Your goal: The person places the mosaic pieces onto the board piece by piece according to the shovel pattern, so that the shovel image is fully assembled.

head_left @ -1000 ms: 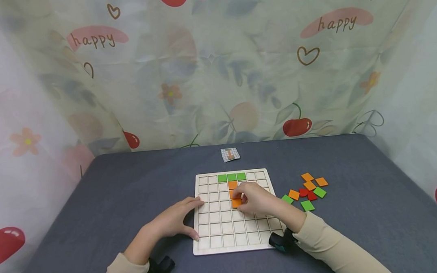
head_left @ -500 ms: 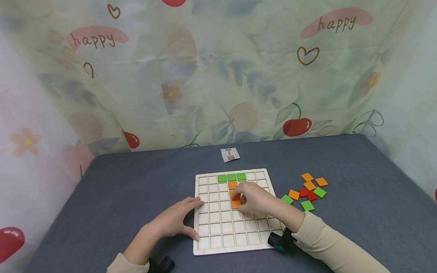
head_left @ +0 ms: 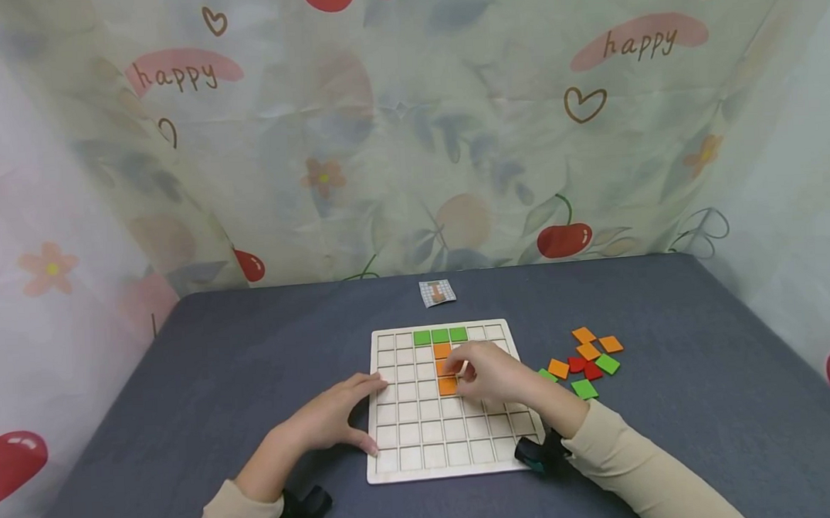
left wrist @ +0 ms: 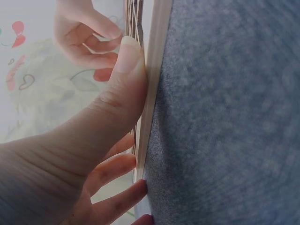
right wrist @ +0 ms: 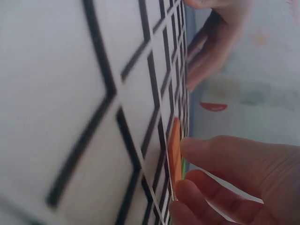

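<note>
A white square grid board lies on the table. Three green tiles fill cells in its far row, and below the middle one runs a column of three orange tiles. My right hand hovers just right of this column, fingers bent and thumb apart, nothing visible between them. In the right wrist view its fingertips are close beside the orange tiles; contact is hard to tell. My left hand rests on the board's left edge, thumb and fingers spread, the thumb on the rim.
Loose orange, red and green tiles lie scattered right of the board, partly behind my right forearm. A small pattern card sits beyond the board. The dark table backs onto a printed curtain.
My right hand has drawn slightly right and up off the nearest orange tile, which now shows whole in its cell. The left hand stays put.
</note>
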Tool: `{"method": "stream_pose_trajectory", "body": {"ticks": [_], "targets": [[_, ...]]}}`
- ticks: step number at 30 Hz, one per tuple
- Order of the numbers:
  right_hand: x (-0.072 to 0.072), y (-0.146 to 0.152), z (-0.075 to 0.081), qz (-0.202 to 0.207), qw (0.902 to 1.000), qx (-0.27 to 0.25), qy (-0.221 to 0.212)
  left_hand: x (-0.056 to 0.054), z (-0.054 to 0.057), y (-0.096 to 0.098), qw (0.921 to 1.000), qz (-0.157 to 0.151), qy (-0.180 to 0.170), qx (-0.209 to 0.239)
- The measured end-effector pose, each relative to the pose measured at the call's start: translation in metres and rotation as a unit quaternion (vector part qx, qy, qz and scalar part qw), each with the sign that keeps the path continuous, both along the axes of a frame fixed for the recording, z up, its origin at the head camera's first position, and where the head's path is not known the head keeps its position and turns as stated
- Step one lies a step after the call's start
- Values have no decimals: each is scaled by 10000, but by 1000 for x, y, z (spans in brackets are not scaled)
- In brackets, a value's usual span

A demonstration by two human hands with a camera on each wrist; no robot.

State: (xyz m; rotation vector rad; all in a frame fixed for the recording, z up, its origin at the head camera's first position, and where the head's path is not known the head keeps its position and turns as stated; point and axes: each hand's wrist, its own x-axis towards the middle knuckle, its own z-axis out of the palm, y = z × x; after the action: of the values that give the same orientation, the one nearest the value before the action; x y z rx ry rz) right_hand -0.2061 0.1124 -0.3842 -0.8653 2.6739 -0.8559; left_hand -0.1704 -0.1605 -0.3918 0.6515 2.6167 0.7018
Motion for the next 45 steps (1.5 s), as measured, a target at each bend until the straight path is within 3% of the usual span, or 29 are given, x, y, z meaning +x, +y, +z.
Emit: {"method": "stream_pose_trajectory", "body": {"ticks": [8,20,31,45], "targets": [[-6,40,7,-278,9995,-107,132,-2,0,0,10000,-64,-8,11],[-7,106,9,-1222,9925,-92,26,-3,0,-1,10000,-92,-2,2],[1,135,2,-995,9949,150,92,-3,0,-1,10000,-99,-8,-8],[2,137,-3,-904,9958,127,26,-1,-1,-1,10000,-25,-52,-2]]}}
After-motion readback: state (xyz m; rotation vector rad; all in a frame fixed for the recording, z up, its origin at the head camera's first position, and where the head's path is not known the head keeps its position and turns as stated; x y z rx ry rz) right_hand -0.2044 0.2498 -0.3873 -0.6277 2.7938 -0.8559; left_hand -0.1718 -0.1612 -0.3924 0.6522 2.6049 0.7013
